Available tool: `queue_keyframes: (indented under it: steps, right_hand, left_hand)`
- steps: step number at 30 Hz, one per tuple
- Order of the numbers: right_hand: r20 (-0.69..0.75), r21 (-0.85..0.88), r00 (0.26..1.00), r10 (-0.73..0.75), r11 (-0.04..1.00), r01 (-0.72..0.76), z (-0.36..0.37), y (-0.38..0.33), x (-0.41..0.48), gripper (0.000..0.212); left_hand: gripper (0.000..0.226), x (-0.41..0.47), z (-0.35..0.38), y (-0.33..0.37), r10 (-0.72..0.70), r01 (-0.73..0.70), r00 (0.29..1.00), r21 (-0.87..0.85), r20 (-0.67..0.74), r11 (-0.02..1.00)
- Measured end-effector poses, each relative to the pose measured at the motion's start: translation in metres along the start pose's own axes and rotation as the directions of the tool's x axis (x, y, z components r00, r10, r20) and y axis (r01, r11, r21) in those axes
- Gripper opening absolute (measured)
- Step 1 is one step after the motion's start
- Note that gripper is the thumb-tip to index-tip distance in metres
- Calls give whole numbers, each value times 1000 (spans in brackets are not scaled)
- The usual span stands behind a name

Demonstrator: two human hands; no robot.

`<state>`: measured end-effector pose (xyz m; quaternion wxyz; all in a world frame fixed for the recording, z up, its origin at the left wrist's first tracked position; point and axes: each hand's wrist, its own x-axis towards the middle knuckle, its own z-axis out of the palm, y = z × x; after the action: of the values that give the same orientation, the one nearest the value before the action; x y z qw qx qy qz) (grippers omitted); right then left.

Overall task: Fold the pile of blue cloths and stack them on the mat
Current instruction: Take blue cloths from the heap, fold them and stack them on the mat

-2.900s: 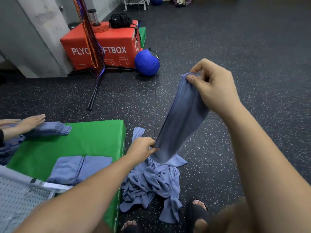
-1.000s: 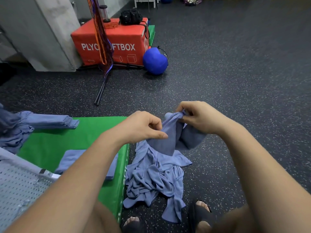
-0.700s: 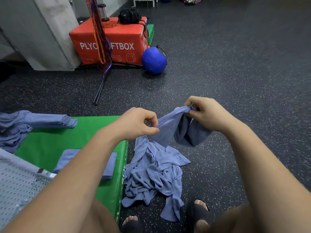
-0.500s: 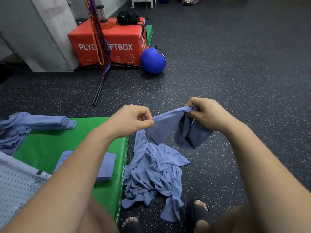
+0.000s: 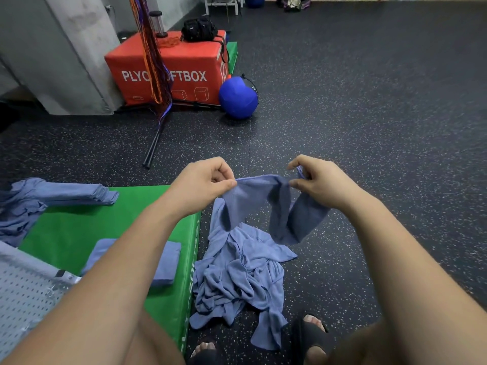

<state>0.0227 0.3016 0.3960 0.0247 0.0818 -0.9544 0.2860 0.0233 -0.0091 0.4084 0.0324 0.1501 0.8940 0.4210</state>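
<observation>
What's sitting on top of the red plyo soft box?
On the red plyo soft box sit a black bag, a dark cylinder and a tangle of orange cord. Hanging cords cover part of its front lettering.

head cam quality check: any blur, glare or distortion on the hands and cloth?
Head view: wide-angle bowing stretches the forearms at the bottom edge; left hand, right hand and held cloth slightly soft, weave still readable; lighting even and diffuse, shadows faint, no glare on the green mat.
</observation>
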Motion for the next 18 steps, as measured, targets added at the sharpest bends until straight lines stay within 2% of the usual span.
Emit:
queue_keyframes:
  steps: [3, 8, 12, 16, 18]
  right_hand:
    - [-75, 10, 997, 3, 1000, -2, 4, 0, 1, 39]
    - [-150, 31, 989, -20, 999, 25, 8, -9, 0, 44]
    - [-166, 123, 986, -35, 991, 56, 14, -23, -2, 46]
    - [-161, 199, 986, -37, 978, 69, 26, -41, -8, 44]
    - [-143, 236, 989, -44, 969, 77, 33, -50, -11, 50]
  left_hand:
    - [11, 2, 6, 1, -41, 41, 997, -7, -72, 999]
    - [7, 7, 5, -7, -217, 216, 963, -24, -159, 976]
    - [6, 8, -1, -19, -346, 332, 933, -141, -96, 933]
    - [29, 7, 1, -19, -407, 387, 914, -290, -8, 875]
    - [42, 6, 4, -13, -402, 378, 915, -394, 22, 838]
